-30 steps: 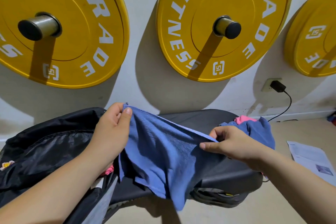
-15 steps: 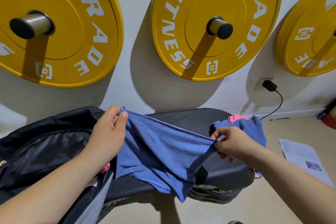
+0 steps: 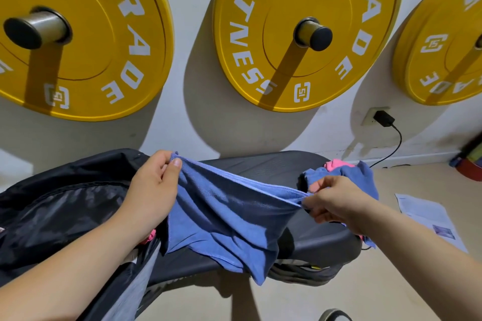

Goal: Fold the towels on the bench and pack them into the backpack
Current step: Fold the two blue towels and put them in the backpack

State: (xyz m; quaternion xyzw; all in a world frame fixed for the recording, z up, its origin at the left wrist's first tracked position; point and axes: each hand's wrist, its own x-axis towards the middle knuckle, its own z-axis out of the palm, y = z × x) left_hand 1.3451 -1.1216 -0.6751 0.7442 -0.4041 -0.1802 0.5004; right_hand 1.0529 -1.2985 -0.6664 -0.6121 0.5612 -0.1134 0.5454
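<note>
At the left end of the padded bench we see the black backpack, its slick, crinkled nylon lying slumped and open-mouthed, a scrap of pink cloth showing at its edge. Just right of the pack, over the bench's middle, our left hand is closed in a pinch on one upper corner of a blue towel, thumb pressed over the hemmed edge. The terry cloth stretches taut along its top hem across the bench, then sags in soft folds, one pointed corner hanging past the bench's front edge. Toward the bench's right end our right hand grips the opposite corner, fingers curled tight around the bunched fabric. Behind that hand, on the bench's far right end, sits a rumpled heap of towels, blue with pink on top; how many pieces it holds we cannot tell. The bench's dark surface is smooth and matte with rounded ends. On the wall behind the bench hang round yellow weight plates on steel pegs. On the floor right of the bench lies a flat sheet of printed paper.
</note>
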